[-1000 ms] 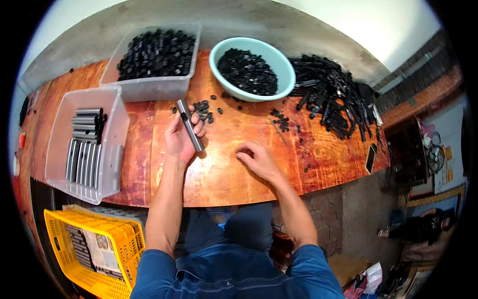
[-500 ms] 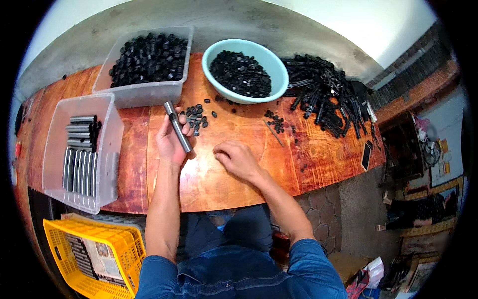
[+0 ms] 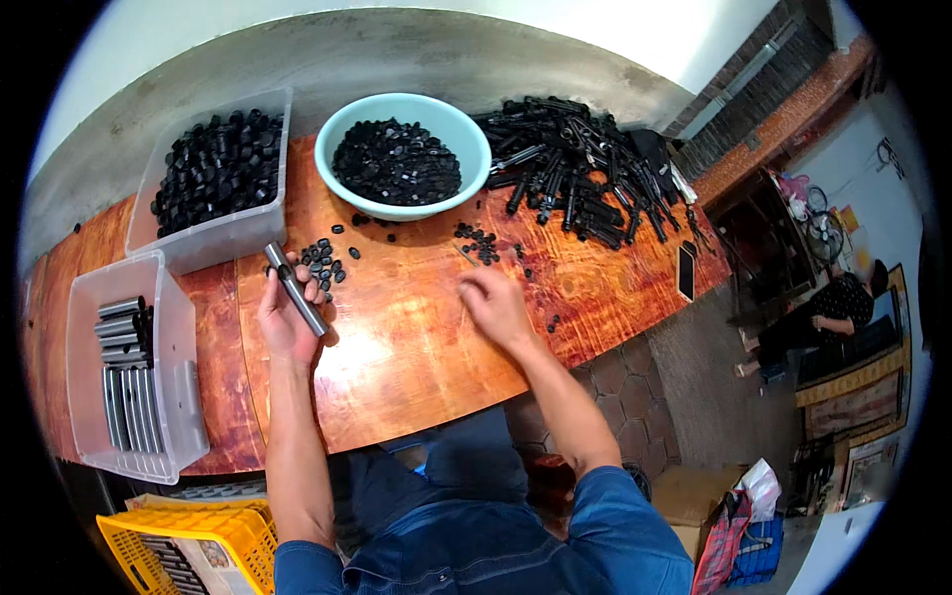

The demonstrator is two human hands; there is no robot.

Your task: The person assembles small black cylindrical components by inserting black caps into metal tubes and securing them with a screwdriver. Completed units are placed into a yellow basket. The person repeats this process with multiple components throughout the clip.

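Observation:
My left hand (image 3: 289,315) is wrapped around a grey metal tube (image 3: 297,290) with a notch cut in its side, held tilted above the table. Beside those fingers lie several small black caps (image 3: 322,260). My right hand (image 3: 498,309) is on the table with its fingers curled over the lower end of a thin metal rod (image 3: 464,255); the covered end is hidden. Next to the rod is a small cluster of black parts (image 3: 480,241).
Clear bins hold black caps (image 3: 220,164) and metal tubes (image 3: 132,402). A light-blue bowl (image 3: 476,139) contains small black pieces. Black rod-like parts (image 3: 585,164) are heaped at the back right, near a phone (image 3: 686,271). Below left is a yellow crate (image 3: 248,540); a person (image 3: 828,312) is at far right.
The view has swung, shifting the table leftward in the picture. My right hand has reached right and forward to the thin rod. My left hand still holds the tube.

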